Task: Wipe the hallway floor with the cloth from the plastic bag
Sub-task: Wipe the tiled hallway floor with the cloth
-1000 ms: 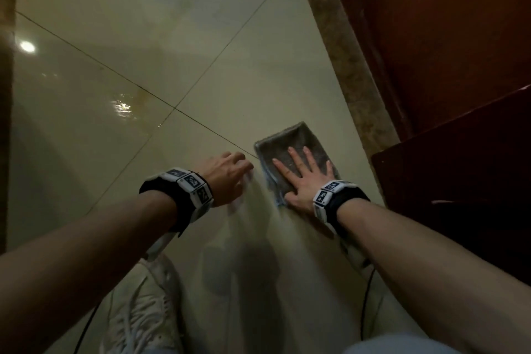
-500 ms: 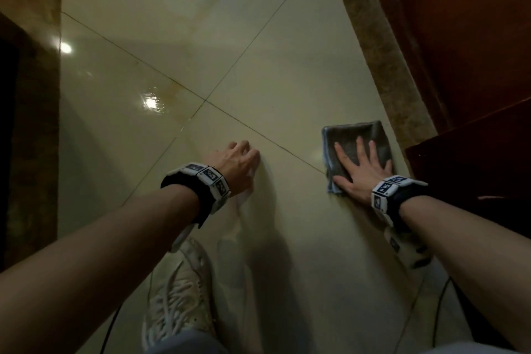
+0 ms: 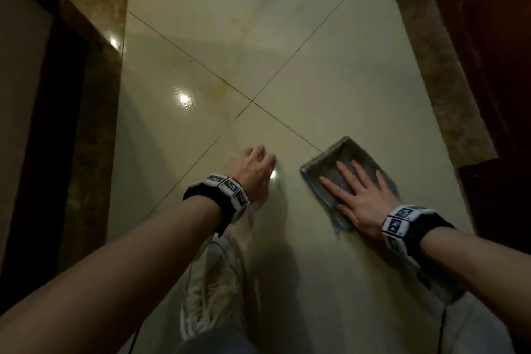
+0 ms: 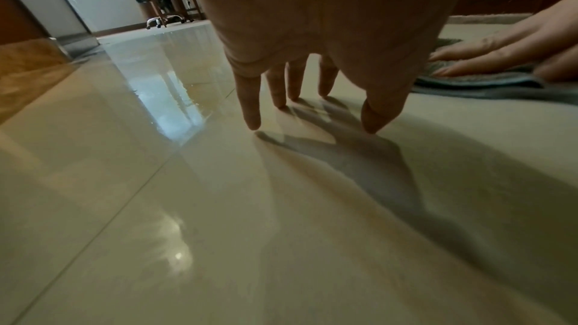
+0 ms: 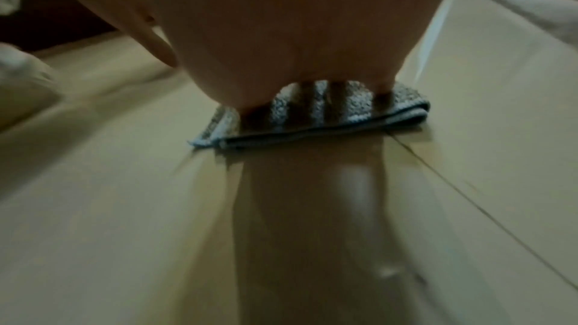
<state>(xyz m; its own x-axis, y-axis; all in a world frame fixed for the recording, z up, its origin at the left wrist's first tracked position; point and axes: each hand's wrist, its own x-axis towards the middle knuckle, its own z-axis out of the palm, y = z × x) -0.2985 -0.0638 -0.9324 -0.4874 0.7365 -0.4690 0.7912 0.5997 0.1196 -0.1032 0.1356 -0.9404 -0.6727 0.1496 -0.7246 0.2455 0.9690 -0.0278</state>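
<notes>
Cloth (image 3: 346,171), grey and folded into a flat rectangle, lay on the glossy cream tile floor (image 3: 330,72) close to the speckled stone border (image 3: 436,66) on the right. The right hand (image 3: 360,198) pressed down on it, palm flat and fingers straight and spread. Just beside it, apart from the cloth, the left hand (image 3: 253,172) propped itself on the bare tile with its fingertips (image 4: 253,120) touching down, fingers extended and holding nothing. A white sneaker (image 3: 214,287) sat beneath the left forearm. Both wrists wore black bands with white marker tiles.
</notes>
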